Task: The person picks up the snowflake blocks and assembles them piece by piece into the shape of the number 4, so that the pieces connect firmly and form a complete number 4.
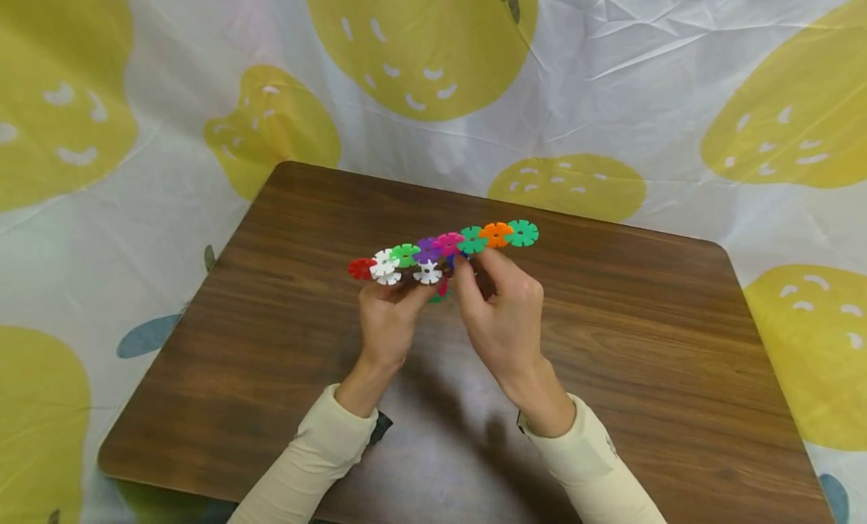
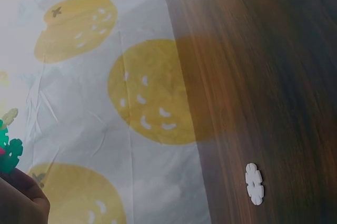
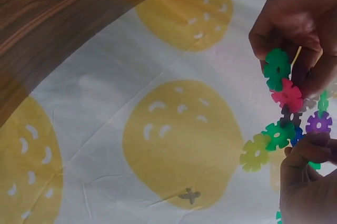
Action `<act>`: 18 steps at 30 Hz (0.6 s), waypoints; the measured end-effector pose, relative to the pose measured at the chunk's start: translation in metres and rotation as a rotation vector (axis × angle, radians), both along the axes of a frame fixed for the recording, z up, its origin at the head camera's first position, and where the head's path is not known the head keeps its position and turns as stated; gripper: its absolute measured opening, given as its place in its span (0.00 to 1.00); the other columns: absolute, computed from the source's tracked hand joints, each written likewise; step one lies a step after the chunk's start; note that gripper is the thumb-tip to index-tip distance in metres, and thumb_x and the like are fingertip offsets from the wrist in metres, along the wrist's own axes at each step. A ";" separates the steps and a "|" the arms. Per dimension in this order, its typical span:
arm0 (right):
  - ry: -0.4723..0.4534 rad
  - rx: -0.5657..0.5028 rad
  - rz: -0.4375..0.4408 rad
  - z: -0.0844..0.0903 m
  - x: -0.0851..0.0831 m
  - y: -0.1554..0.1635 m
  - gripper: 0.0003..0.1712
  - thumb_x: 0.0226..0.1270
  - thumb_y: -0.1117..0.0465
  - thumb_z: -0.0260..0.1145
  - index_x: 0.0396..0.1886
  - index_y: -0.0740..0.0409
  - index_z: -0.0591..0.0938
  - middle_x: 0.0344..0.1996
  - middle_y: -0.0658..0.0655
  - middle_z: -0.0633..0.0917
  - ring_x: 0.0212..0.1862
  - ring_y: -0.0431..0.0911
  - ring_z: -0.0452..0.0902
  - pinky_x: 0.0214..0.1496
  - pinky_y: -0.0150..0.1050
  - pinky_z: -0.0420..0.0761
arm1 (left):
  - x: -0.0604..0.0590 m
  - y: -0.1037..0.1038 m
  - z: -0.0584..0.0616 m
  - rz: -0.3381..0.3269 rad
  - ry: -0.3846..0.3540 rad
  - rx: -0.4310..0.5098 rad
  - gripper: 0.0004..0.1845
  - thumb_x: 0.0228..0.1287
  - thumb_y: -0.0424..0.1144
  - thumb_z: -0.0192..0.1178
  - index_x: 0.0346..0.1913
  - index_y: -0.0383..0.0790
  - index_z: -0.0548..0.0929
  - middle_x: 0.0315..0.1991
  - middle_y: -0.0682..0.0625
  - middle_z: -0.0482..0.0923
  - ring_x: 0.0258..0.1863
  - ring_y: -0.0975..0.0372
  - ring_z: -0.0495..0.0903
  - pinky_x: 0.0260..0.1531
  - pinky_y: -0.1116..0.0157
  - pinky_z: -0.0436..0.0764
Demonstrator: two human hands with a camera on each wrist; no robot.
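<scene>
A chain of colourful interlocking snowflake discs (image 1: 448, 244) is held up over the table, slanting up to the right, from a red disc (image 1: 362, 269) to a green disc (image 1: 523, 233). White discs (image 1: 427, 273) and a blue disc (image 1: 458, 261) join on below it. My left hand (image 1: 387, 324) grips the lower left part from beneath. With thumb and forefinger, my right hand (image 1: 504, 306) pinches at the blue disc, partly covering it. More discs show between the hands in the right wrist view, among them a pink disc (image 3: 287, 95) and a yellow disc (image 3: 255, 152).
The brown wooden table (image 1: 643, 343) has rounded corners. A loose white disc (image 2: 254, 183) lies on it in the left wrist view. Behind the table hangs a white cloth (image 1: 609, 72) printed with large yellow fruit.
</scene>
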State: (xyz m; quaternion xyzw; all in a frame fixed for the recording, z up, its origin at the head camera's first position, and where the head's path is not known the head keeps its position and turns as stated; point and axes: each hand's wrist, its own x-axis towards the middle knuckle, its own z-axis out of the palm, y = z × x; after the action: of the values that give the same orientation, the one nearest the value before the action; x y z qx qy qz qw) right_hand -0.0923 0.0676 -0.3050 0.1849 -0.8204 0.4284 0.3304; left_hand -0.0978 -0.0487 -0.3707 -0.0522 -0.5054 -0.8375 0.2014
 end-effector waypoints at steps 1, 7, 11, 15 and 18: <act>0.001 -0.007 0.008 0.000 0.000 0.000 0.10 0.61 0.60 0.60 0.21 0.54 0.80 0.13 0.46 0.75 0.16 0.34 0.67 0.18 0.23 0.66 | 0.000 0.000 0.000 0.001 -0.004 0.005 0.15 0.47 0.23 0.66 0.41 0.27 0.80 0.33 0.52 0.84 0.33 0.63 0.82 0.37 0.65 0.83; 0.014 0.023 0.009 0.001 -0.001 -0.001 0.10 0.62 0.59 0.60 0.22 0.55 0.81 0.15 0.46 0.78 0.18 0.33 0.70 0.21 0.23 0.70 | -0.001 0.002 0.000 0.016 -0.007 0.012 0.13 0.46 0.24 0.66 0.39 0.33 0.82 0.32 0.52 0.84 0.32 0.63 0.82 0.37 0.64 0.83; 0.053 0.157 -0.021 0.003 -0.002 -0.001 0.11 0.64 0.59 0.58 0.23 0.56 0.80 0.17 0.48 0.76 0.20 0.36 0.68 0.21 0.27 0.70 | -0.001 0.002 -0.002 0.020 0.005 0.033 0.14 0.46 0.23 0.65 0.40 0.33 0.82 0.33 0.52 0.84 0.33 0.63 0.81 0.37 0.65 0.82; 0.078 0.287 -0.025 0.006 -0.002 0.000 0.11 0.65 0.60 0.56 0.24 0.57 0.78 0.19 0.50 0.76 0.22 0.39 0.70 0.24 0.32 0.74 | -0.001 0.003 -0.004 0.026 0.012 0.066 0.16 0.45 0.21 0.64 0.41 0.34 0.82 0.34 0.51 0.83 0.34 0.62 0.81 0.39 0.65 0.82; 0.071 0.348 -0.022 0.009 -0.001 -0.001 0.12 0.66 0.60 0.56 0.23 0.57 0.77 0.18 0.50 0.75 0.22 0.41 0.70 0.24 0.34 0.75 | -0.002 0.004 -0.005 0.033 0.023 0.084 0.17 0.45 0.20 0.64 0.41 0.35 0.82 0.34 0.50 0.83 0.34 0.62 0.81 0.39 0.64 0.82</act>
State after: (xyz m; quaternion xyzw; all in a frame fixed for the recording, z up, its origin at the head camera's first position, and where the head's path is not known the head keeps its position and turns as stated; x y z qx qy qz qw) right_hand -0.0932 0.0669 -0.2957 0.2452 -0.8720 0.2696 0.3269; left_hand -0.0995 -0.0451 -0.3757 -0.0450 -0.4680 -0.8539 0.2229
